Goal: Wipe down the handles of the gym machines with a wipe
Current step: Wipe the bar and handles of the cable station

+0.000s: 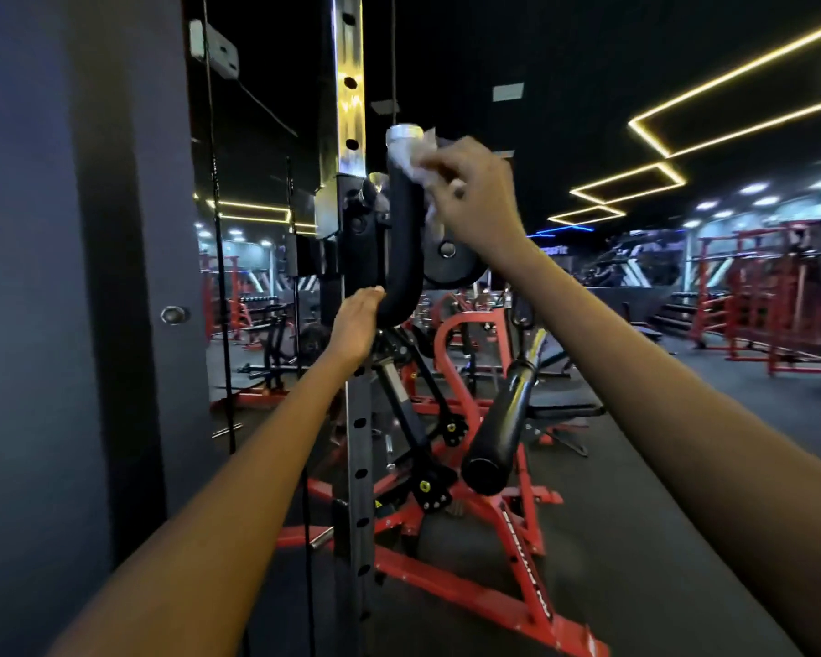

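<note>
White wipe (pixel 423 158) pinched by right hand (pixel 477 192) against handle (pixel 405 239).

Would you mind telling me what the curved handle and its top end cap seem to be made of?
The curved handle looks covered in matte black rubber or foam: dull, with only soft highlights. Its end cap looks like bare metal, silvery and reflective. The wipe appears thin, white paper or cloth.
</note>
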Tool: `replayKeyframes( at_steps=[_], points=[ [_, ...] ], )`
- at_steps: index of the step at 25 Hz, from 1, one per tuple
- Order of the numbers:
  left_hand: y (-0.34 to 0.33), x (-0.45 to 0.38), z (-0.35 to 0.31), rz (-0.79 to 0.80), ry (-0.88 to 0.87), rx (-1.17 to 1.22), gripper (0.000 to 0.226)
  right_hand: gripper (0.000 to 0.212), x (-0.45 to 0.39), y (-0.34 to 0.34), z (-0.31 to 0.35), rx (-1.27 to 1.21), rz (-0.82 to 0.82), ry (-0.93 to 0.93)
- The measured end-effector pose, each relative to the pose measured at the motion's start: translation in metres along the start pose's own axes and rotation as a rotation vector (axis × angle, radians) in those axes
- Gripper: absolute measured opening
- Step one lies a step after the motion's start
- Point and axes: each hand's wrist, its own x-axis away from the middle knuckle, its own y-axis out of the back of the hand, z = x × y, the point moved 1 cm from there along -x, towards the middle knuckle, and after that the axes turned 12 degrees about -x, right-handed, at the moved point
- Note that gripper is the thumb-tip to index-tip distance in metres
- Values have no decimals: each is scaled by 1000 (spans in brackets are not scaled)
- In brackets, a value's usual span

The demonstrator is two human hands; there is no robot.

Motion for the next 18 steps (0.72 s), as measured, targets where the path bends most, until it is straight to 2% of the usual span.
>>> replayKeyframes(
  at_steps=[1,3,6,7,9,11,13,15,18],
  points=[
    [4,21,-21,0,-8,-38,53,18,6,-4,2,49,46,40],
    [6,36,-37,-5,-34,-79,43,16,34,-9,4,82,162,3],
    [4,35,-34,-26,-96,-67,55,16,60,-4,6,94,341,-56],
    [2,30,-31,-33,-101,-63,60,16,54,-2,5,105,352,-37],
    [-1,24,-25,-32,-60,-62,56,17,26,0,3,116,255,31],
    [0,30,-30,-61,-25,-44,38,18,-11,1,0,103,123,27],
    [-2,27,-32,-102,-36,-26,32,16,-32,-1,0,72,116,10],
    [-4,26,-31,-108,-31,-45,35,15,-22,-4,3,81,202,81],
    [-7,25,-30,-108,-46,-13,38,13,23,-3,5,116,451,154]
  ],
)
